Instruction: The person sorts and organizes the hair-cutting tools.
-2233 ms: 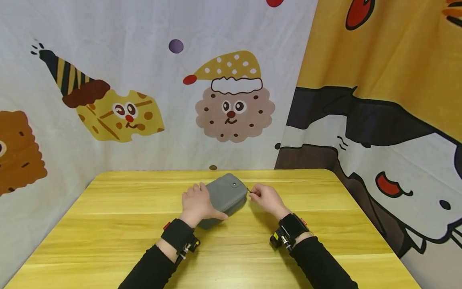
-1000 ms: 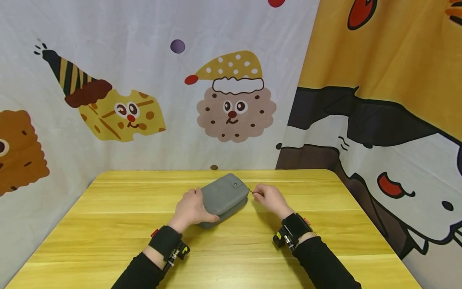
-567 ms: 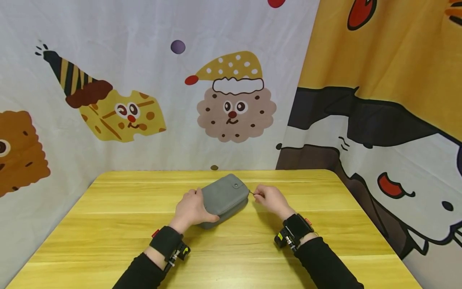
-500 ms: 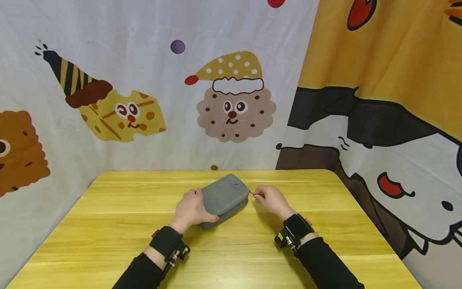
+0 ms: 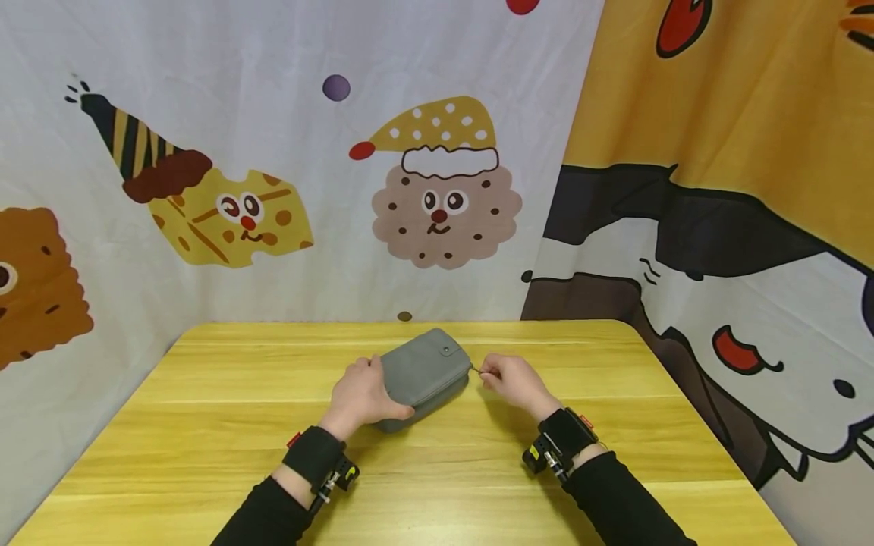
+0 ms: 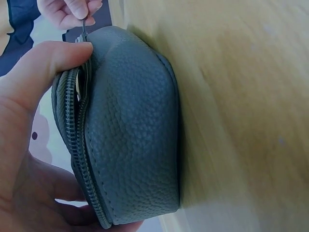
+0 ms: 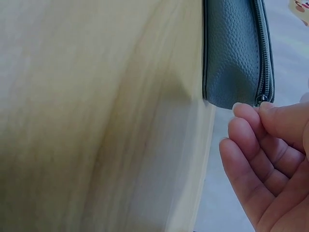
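Observation:
A grey zippered pouch [image 5: 419, 371] with a pebbled, leather-like surface and a small snap tab lies at an angle on the wooden table. My left hand [image 5: 359, 393] grips its left end, thumb along the near side and fingers over the far side. In the left wrist view, the zipper [image 6: 71, 121] runs along the pouch's edge, its teeth parted in a narrow gap by my thumb. My right hand [image 5: 517, 381] pinches the zipper pull [image 5: 476, 369] at the right end between thumb and forefinger. In the right wrist view, the zipper slider [image 7: 261, 99] sits at the pouch's corner, right at my fingertips.
The yellow wood-grain table [image 5: 423, 485] has its far edge close behind the pouch. Beyond it hangs a white curtain [image 5: 273, 45] with cartoon prints, and a yellow, black and white patterned curtain [image 5: 635, 91] covers the right side.
My left hand has slid back toward the pouch's left end. My right hand, still pinching the pull, has shifted slightly right and toward me. The pouch has hardly moved.

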{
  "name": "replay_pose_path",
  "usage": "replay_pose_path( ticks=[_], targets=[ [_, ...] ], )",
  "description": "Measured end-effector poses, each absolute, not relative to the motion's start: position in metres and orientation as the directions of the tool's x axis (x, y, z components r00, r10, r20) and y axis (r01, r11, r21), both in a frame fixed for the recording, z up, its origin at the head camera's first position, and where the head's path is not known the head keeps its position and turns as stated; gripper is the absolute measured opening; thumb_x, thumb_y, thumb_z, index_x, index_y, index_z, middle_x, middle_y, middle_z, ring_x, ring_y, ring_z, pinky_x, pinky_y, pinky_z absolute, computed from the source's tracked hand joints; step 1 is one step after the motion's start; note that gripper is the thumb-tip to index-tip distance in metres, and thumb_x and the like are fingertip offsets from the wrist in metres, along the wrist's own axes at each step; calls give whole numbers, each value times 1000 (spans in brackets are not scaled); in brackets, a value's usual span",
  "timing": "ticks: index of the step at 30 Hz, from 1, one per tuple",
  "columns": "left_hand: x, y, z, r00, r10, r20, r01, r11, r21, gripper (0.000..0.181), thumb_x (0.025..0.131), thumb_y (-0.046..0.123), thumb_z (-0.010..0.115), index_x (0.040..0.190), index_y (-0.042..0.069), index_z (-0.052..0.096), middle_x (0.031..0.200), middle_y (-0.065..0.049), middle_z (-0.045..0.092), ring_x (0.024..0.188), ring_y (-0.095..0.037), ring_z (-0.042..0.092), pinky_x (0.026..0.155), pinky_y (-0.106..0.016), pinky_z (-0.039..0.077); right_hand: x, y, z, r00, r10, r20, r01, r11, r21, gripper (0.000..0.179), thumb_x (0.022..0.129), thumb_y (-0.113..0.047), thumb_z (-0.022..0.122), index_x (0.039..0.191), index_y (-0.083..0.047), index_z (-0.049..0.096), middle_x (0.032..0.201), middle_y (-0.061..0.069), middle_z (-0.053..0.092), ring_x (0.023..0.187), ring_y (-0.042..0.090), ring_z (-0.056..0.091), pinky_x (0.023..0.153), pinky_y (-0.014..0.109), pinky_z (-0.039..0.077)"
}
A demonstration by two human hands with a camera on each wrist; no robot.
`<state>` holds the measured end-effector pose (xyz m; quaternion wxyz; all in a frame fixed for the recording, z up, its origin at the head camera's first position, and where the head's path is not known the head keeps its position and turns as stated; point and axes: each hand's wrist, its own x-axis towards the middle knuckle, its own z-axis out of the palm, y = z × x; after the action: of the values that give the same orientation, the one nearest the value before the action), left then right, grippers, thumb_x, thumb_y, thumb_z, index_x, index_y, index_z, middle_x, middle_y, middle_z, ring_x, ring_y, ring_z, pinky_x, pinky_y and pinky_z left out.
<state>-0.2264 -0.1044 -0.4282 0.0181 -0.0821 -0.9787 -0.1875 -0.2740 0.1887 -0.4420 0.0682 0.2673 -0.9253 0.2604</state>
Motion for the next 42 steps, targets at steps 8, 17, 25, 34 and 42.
replay_pose_path(
  ticks=[8, 17, 25, 34, 42],
  targets=[
    [-227, -104, -428, -987, 151, 51, 159, 917, 365, 119, 60, 63, 86, 141, -13, 43, 127, -29, 54, 108, -42, 57, 77, -50, 56, -270, 188, -440, -846, -466, 258, -533, 727, -433, 10, 93, -7, 68, 85, -12, 64, 73, -5, 63, 64, 7, 54, 61, 27, 44],
    [-227, -104, -429, -988, 146, 51, 154, 921, 357, 119, 60, 63, 85, 141, -12, 43, 128, -29, 53, 109, -42, 57, 77, -50, 56, -268, 187, -437, -846, -480, 234, -532, 720, -446, 10, 94, -7, 67, 86, -12, 65, 73, -2, 65, 64, 6, 54, 61, 27, 46],
    [-227, -104, -430, -988, 145, 56, 155, 922, 355, 119, 59, 63, 86, 141, -12, 44, 127, -29, 54, 108, -43, 57, 76, -50, 56, -265, 186, -437, -831, -507, 228, -553, 706, -443, 8, 93, -5, 67, 88, -11, 66, 73, -4, 63, 64, 5, 55, 62, 26, 47],
    [-226, -103, -428, -986, 153, 64, 166, 918, 359, 118, 59, 63, 86, 139, -13, 45, 125, -30, 55, 105, -43, 58, 75, -50, 56, -261, 185, -437, -801, -551, 234, -592, 674, -442, 10, 94, -4, 66, 87, -11, 65, 72, -6, 60, 64, 5, 56, 59, 24, 45],
    [-227, -103, -428, -987, 145, 64, 159, 926, 343, 118, 59, 63, 86, 139, -14, 45, 125, -30, 54, 106, -43, 58, 76, -50, 56, -258, 180, -434, -786, -569, 242, -611, 656, -443, 11, 94, -4, 66, 85, -11, 64, 69, -8, 57, 62, 3, 51, 59, 25, 44]
  ],
)
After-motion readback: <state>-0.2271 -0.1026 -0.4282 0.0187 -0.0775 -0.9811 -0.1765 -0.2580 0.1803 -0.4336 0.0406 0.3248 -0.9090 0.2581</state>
